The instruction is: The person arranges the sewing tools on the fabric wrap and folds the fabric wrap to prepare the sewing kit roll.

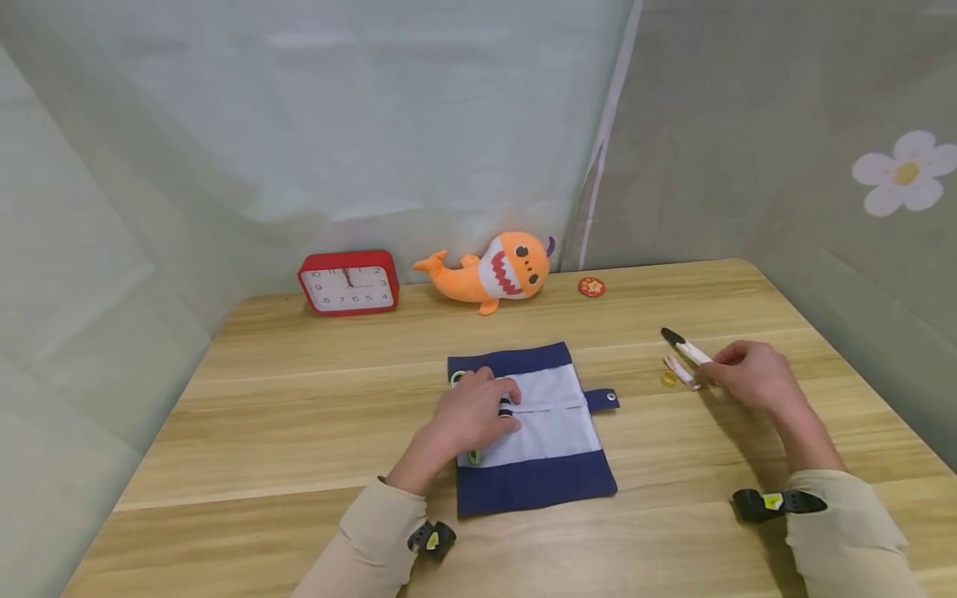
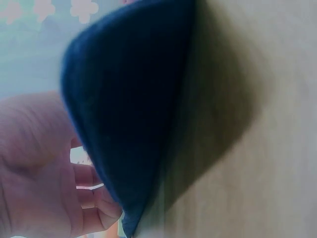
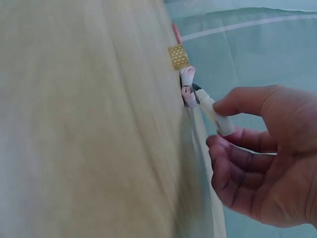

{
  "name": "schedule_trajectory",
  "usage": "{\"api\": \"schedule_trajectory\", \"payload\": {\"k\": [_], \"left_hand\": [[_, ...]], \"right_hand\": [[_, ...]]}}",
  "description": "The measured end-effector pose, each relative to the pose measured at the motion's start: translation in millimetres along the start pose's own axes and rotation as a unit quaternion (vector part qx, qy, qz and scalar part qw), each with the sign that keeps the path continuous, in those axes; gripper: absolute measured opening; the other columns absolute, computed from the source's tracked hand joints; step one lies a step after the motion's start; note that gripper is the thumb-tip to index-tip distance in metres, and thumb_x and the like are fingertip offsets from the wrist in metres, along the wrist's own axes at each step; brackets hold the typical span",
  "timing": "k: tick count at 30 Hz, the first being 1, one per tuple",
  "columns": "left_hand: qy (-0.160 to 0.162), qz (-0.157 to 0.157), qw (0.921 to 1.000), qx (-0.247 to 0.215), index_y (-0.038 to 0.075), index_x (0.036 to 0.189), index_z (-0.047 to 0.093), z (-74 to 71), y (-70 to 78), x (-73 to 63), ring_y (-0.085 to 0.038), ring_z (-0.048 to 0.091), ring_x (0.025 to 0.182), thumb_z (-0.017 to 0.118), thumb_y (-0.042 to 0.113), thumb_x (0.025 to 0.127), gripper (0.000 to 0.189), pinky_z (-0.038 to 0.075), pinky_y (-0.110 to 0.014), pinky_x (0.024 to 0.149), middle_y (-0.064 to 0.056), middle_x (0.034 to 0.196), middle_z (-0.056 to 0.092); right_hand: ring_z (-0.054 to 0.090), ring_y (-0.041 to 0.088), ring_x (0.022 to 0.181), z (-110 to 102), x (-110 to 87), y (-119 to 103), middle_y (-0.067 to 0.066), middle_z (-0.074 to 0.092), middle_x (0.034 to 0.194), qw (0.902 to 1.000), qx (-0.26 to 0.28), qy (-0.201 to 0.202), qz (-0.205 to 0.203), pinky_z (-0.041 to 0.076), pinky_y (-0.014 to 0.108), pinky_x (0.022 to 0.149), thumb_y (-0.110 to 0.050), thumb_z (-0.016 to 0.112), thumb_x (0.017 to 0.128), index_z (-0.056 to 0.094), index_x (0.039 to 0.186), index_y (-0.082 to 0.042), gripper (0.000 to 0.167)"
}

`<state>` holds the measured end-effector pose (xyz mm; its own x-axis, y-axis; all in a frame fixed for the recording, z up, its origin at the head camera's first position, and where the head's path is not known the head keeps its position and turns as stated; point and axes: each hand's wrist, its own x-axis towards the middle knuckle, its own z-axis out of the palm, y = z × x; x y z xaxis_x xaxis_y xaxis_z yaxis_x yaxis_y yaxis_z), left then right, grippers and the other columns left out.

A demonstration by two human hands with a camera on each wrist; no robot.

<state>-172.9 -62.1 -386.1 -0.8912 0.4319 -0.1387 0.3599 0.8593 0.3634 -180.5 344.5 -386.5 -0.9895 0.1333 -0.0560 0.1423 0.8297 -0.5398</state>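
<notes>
My left hand rests on an unfolded fabric pouch, navy outside with a pale lining. A small black-and-white striped piece shows between its thumb and forefinger. Green bits peek out beside the palm, mostly hidden. In the left wrist view, the pouch's navy flap covers part of the fingers. My right hand pinches the white end of a slim pen-like tool with a black tip. Close by lie a small pink-and-white tool and a gold dimpled thimble.
Along the back of the wooden table stand a red clock and an orange plush shark. A round red badge lies right of the shark. The pouch's snap strap points right. Curtains rise behind the table.
</notes>
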Motion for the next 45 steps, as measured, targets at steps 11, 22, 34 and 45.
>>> {"api": "schedule_trajectory", "payload": {"k": [11, 22, 34, 45], "left_hand": [[0.009, 0.003, 0.9999, 0.004, 0.019, 0.12, 0.073, 2.0, 3.0, -0.8, -0.028, 0.054, 0.108, 0.08, 0.031, 0.095, 0.028, 0.054, -0.048, 0.087, -0.01, 0.12, 0.065], [0.008, -0.01, 0.9999, 0.004, 0.021, 0.118, 0.071, 3.7, 3.8, 0.4, -0.029, 0.055, 0.112, 0.075, 0.037, 0.098, 0.027, 0.054, -0.05, 0.088, -0.008, 0.123, 0.065], [0.008, -0.002, 0.9999, 0.006, 0.02, 0.118, 0.071, 3.9, 4.0, 1.1, -0.028, 0.054, 0.111, 0.077, 0.035, 0.096, 0.027, 0.054, -0.048, 0.087, -0.008, 0.121, 0.065], [-0.008, -0.009, 0.9999, -0.003, 0.02, 0.121, 0.072, 0.6, 3.4, 1.3, -0.027, 0.053, 0.109, 0.077, 0.035, 0.096, 0.03, 0.053, -0.046, 0.087, -0.008, 0.121, 0.066]], "right_hand": [[0.074, -0.001, 0.072, -6, 6.3, -14, -0.015, 0.075, 0.083, 0.9729, 0.223, 0.06, -0.007, 0.06, 0.021, 0.068, -0.022, 0.069, 0.103, 0.059, 0.127, 0.01, 0.041], [0.077, 0.008, 0.077, 1, 9.5, -62, -0.004, 0.079, 0.087, 0.8586, 0.507, 0.016, -0.078, 0.062, 0.023, 0.072, -0.001, 0.073, 0.097, 0.076, 0.107, -0.017, 0.019], [0.076, 0.01, 0.075, 40, 20.5, -122, -0.006, 0.077, 0.082, 0.8808, 0.466, -0.043, -0.071, 0.063, 0.026, 0.072, -0.003, 0.07, 0.099, 0.058, 0.12, 0.002, 0.024], [0.075, 0.013, 0.079, 70, 27.0, -144, -0.003, 0.076, 0.088, 0.9103, 0.397, -0.111, -0.041, 0.064, 0.035, 0.076, -0.005, 0.067, 0.1, 0.056, 0.133, 0.008, 0.037]]}}
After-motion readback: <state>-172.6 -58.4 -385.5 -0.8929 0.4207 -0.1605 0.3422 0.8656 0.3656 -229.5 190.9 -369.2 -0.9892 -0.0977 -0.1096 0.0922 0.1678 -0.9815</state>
